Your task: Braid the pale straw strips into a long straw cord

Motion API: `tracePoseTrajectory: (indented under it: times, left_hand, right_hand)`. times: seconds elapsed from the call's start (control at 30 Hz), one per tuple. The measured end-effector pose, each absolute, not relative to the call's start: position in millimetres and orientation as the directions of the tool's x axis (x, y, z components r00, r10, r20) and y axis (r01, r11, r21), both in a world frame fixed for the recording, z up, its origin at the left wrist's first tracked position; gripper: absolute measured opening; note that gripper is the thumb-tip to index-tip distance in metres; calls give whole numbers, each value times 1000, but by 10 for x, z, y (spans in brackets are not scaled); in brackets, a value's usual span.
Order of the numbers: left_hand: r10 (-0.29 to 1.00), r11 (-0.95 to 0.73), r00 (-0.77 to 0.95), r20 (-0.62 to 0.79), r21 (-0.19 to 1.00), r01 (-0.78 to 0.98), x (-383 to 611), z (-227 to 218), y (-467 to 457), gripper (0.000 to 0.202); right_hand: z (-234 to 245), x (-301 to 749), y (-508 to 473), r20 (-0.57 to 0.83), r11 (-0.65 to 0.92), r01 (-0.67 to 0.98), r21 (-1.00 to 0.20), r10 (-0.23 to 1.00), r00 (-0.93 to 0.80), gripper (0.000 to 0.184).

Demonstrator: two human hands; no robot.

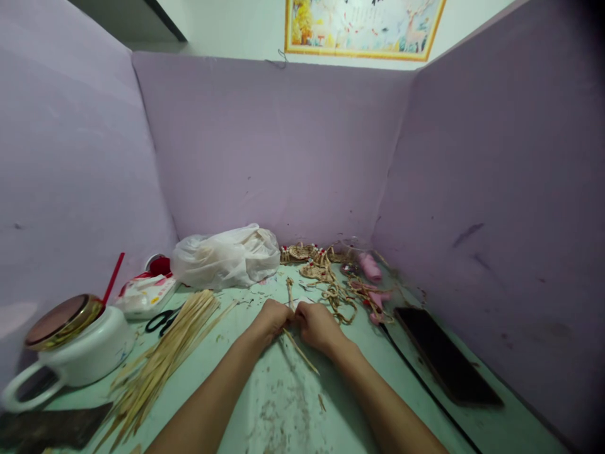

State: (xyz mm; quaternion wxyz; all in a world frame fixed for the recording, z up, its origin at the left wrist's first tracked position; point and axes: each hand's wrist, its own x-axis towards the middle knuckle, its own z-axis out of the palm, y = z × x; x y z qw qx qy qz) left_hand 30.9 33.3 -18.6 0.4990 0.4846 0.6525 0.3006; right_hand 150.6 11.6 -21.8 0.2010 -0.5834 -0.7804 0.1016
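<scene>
My left hand (271, 320) and my right hand (317, 326) meet knuckle to knuckle over the pale green table (283, 403), both with fingers pinched shut. Between them they hold thin straw strips (297, 349); one end sticks up past the fingers and another trails back toward me along the tabletop. A loose bundle of long straw strips (163, 356) lies to the left of my left forearm. Several small woven straw pieces (326, 277) with red beads lie just beyond my right hand.
A white mug (78, 353) with a gold lid and red straw stands at left, black scissors (163, 320) beside it. A white plastic bag (227, 255) sits at the back. A dark phone (444, 356) with a cable lies right. Purple panels wall three sides.
</scene>
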Motion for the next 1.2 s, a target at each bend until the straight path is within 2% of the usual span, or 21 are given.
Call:
tracePoseTrajectory:
  times: [0.1, 0.2, 0.37, 0.5, 0.63, 0.7, 0.8, 0.87, 0.97, 1.03, 1.1, 1.2]
  left_hand:
    - [951, 307, -72, -301, 892, 332, 360, -232, 343, 15]
    - [946, 324, -92, -311, 898, 299, 378, -235, 338, 18]
    - [910, 413, -42, -413, 892, 183, 339, -144, 268, 24]
    - [914, 392, 61, -402, 910, 134, 263, -104, 213, 21]
    - [913, 358, 140, -383, 918, 174, 187, -126, 233, 13]
    - [897, 374, 183, -403, 911, 171, 152, -140, 266, 11]
    - [874, 404, 229, -429, 903, 148, 108, -156, 310, 11]
    - [862, 420, 246, -444, 896, 144, 90, -163, 323, 13]
    - [862, 410, 253, -439, 898, 161, 89, -163, 317, 14]
    - [869, 388, 260, -422, 905, 172, 98, -155, 304, 13]
    - [876, 364, 270, -400, 915, 175, 107, -145, 293, 13]
    - [880, 360, 266, -394, 918, 168, 108, -141, 290, 14]
  right_hand:
    - [-147, 1450, 77, 143, 169, 918, -359, 982, -125, 15]
    - [-73, 1401, 40, 112, 78, 923, -377, 993, -38, 14]
    - [-16, 1303, -58, 105, 85, 929, -361, 993, -51, 16]
    - [-40, 1225, -116, 111, 108, 924, -367, 991, -72, 18]
    - [-28, 1257, -93, 55, 136, 890, -436, 991, -124, 16]
    - [2, 1324, -44, 35, 82, 867, -491, 997, -74, 15]
    - [53, 1445, 36, 87, -29, 818, -575, 992, 96, 18]
    - [83, 1509, 65, 172, -57, 788, -613, 964, 203, 21]
    - [94, 1539, 69, 400, 23, 790, -612, 871, 284, 26]
    - [52, 1507, 76, 441, 113, 766, -632, 866, 236, 27]
    - [-41, 1444, 101, 308, 119, 681, -722, 937, 163, 26]
    - [-229, 1350, 156, 30, 0, 533, -846, 998, 48, 23]
